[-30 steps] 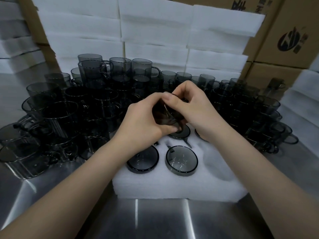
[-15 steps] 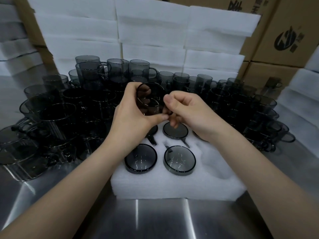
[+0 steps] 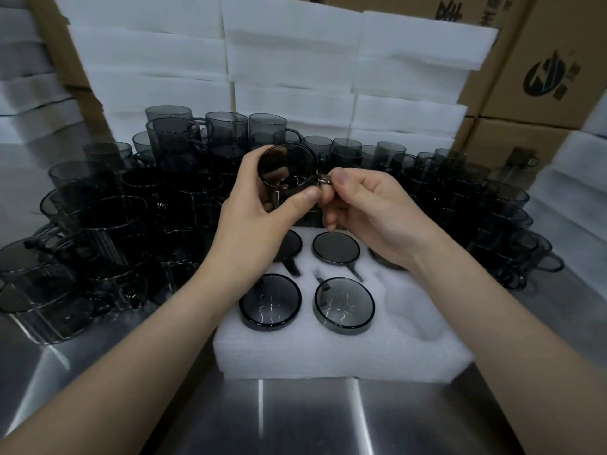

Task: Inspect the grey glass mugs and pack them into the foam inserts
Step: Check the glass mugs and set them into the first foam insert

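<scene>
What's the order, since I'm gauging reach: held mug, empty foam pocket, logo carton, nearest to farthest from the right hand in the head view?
1. held mug, its handle pinched by the right hand.
2. empty foam pocket, below it, front right.
3. logo carton, far back, upper right.

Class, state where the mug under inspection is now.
Head view, centre: the mug is held above the far edge of the foam insert, left hand gripping its body, right hand pinching its handle.
</scene>
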The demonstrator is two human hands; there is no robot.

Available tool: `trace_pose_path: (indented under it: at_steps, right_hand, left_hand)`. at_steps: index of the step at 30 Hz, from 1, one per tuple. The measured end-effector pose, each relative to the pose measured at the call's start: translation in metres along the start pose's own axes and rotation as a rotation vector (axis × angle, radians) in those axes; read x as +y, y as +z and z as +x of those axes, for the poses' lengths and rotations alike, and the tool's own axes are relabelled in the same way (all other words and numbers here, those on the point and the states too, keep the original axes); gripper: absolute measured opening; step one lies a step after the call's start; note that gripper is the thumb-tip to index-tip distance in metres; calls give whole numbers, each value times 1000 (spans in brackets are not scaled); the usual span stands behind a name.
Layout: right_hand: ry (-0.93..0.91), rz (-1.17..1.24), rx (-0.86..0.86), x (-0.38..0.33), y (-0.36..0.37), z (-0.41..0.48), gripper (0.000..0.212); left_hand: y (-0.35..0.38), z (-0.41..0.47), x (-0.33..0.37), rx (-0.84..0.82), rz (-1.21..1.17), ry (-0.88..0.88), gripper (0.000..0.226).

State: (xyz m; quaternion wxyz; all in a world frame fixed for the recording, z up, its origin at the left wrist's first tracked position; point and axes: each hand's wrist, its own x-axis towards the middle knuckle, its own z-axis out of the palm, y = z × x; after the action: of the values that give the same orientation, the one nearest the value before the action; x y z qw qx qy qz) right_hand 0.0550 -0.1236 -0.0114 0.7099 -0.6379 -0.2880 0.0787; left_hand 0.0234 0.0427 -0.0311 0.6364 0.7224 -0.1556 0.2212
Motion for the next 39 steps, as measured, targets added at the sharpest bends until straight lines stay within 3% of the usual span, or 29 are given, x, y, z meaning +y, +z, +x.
trace_pose_path:
  at_steps: [4,9,11,15,23,28,33,36,39]
  right_hand:
    - [-54,63,-67,-2,1,-1,18]
    - [-77,5,-71,-3,-1,-1,15]
    - [-79,-21,-61,-3,-1,-1,14]
    - [-11,-11,-74,-4,-2,-1,24]
    - [59,-182,46,-2,1,0,56]
    - [-48,-55,137,-3,-1,2,12]
    - [94,-9,-33,2,5,1,56]
    - [94,-19,-22,1,10,1,47]
    - [-35,-280,95,4,9,1,32]
  left_hand:
    - [-1,0,1,41,-59,-57,33]
    - [-2,0,2,15,-74,-92,58]
    - [-2,0,3,0,-84,-95,51]
    - [-1,0,3,-30,-40,-79,30]
    - [0,-2,5,-74,62,9,53]
    - [1,-3,5,-26,-116,-12,57]
    - [2,-3,4,-84,-14,59,27]
    - [3,-3,5,-41,50,100,39]
    - [4,-6,7,-64,212,218,53]
